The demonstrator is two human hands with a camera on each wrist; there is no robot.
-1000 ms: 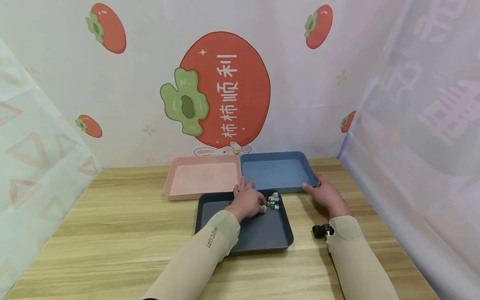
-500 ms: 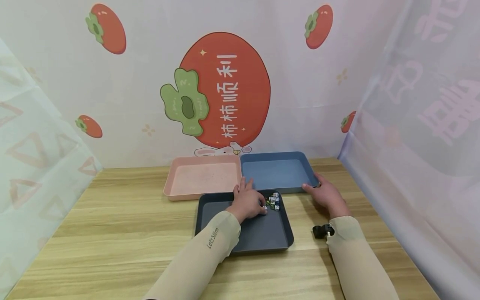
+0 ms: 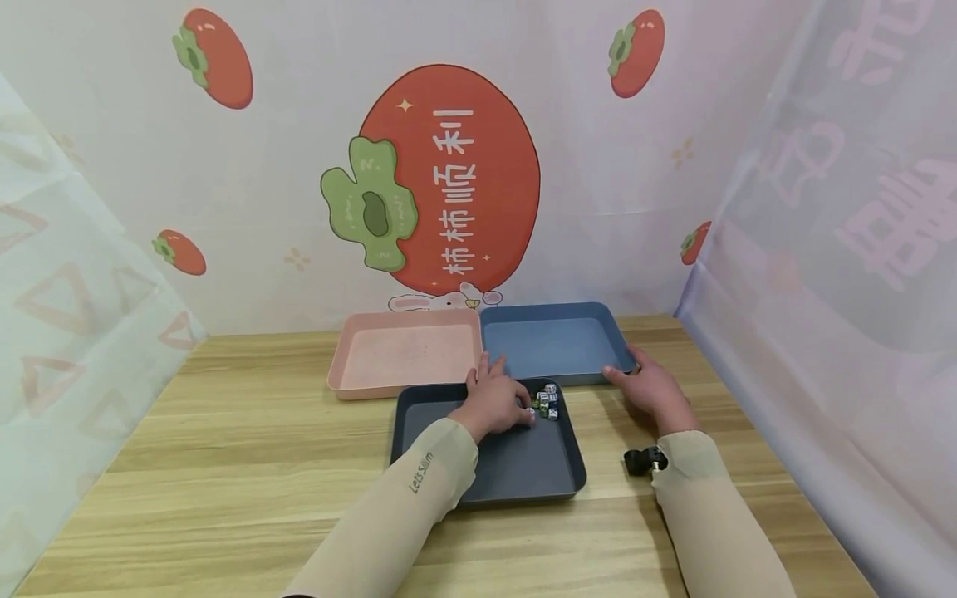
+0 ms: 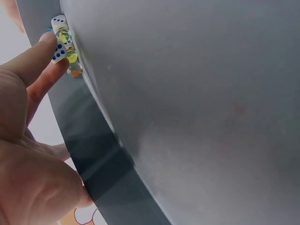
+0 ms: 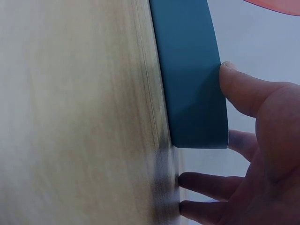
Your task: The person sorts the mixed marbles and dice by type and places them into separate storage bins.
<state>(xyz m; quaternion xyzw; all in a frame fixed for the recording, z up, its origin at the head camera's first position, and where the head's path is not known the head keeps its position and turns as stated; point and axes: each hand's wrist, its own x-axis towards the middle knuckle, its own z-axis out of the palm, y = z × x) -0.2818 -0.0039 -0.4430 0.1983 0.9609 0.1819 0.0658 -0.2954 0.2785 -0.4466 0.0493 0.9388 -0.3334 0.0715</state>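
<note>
My left hand (image 3: 491, 404) reaches over the back part of the dark grey tray (image 3: 523, 477). Between thumb and index finger it pinches a white die with blue dots (image 4: 59, 52), low inside the tray. Close around it are another white die (image 4: 58, 20) and clear glass marbles (image 4: 74, 70) with coloured cores. Several dice (image 3: 552, 399) and marbles cluster in the tray's back right corner. My right hand (image 3: 649, 386) is at the near right corner of the blue tray (image 3: 557, 380), thumb touching the rim (image 5: 224, 101). Its fingers are spread and fairly straight, two reaching down to the table.
A pink tray (image 3: 404, 390) stands left of the blue one, their sides meeting, both behind the grey tray. A small black object (image 3: 639, 461) is by the right wrist. The wooden table (image 3: 224, 465) ends at a printed cloth backdrop (image 3: 598, 208).
</note>
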